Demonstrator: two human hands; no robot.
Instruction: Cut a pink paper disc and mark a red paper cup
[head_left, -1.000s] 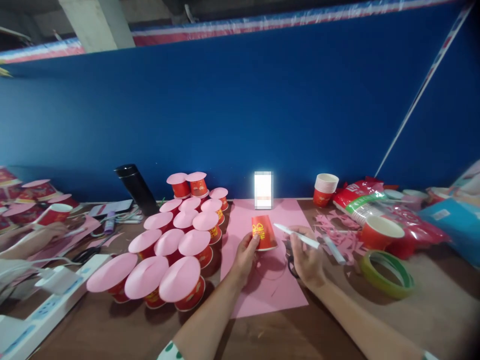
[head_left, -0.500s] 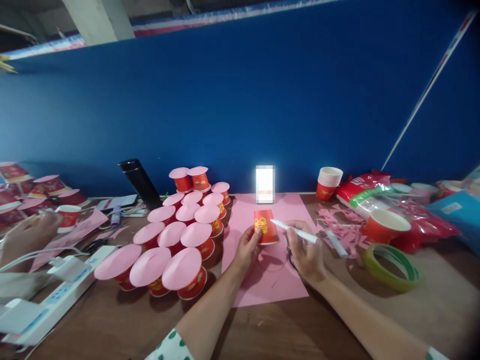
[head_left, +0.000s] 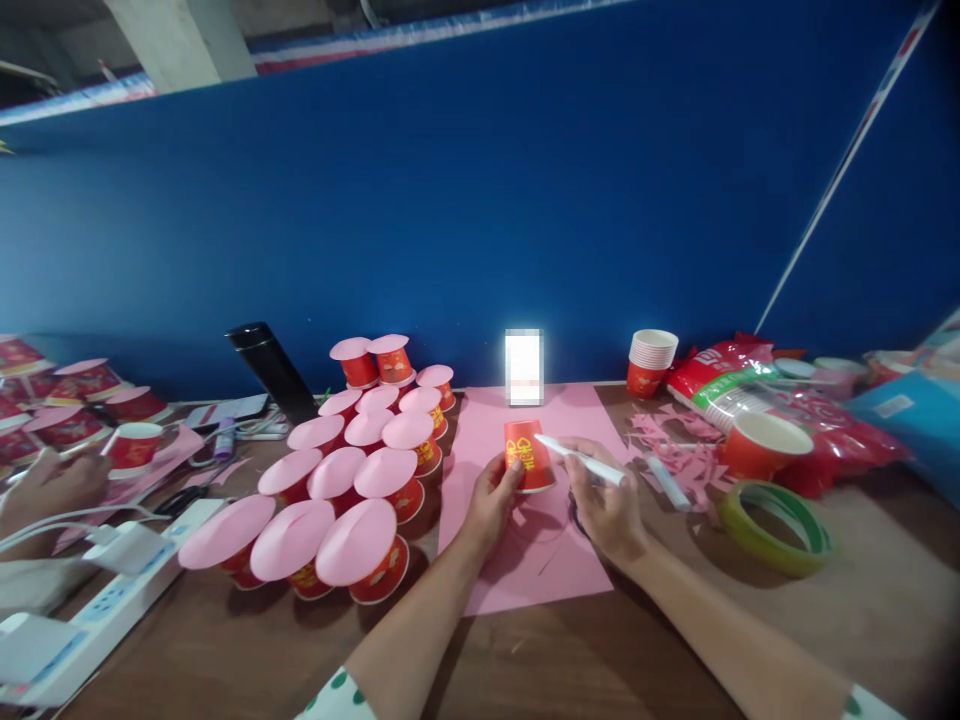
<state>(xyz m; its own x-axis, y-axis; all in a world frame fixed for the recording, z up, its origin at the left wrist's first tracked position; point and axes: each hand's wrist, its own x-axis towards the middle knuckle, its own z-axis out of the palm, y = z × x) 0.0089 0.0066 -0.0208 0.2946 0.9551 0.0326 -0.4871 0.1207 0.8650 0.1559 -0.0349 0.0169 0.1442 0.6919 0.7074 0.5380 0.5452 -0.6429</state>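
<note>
My left hand (head_left: 491,500) grips a red paper cup (head_left: 529,455) with yellow lettering, held upside down above a pink paper sheet (head_left: 480,580). A white pen (head_left: 592,465) is pinched in my right hand (head_left: 611,515), its tip close to the cup's upper right edge; whether it touches I cannot tell. Curved marks show on the sheet beneath the cup. To the left stand several upturned red cups topped with pink paper discs (head_left: 356,542).
A clear tape roll (head_left: 776,528), a loose cup (head_left: 766,450), paper scraps (head_left: 679,450) and a cup stack (head_left: 651,362) lie right. Leftward are a power strip (head_left: 112,605), a black flask (head_left: 271,372) and another person's hand (head_left: 52,490). A bright phone screen (head_left: 524,365) stands behind.
The camera view has shifted slightly, moving everything a little left. My hands keep the cup and pen nearly in place. The other person's hand at far left has moved slightly.
</note>
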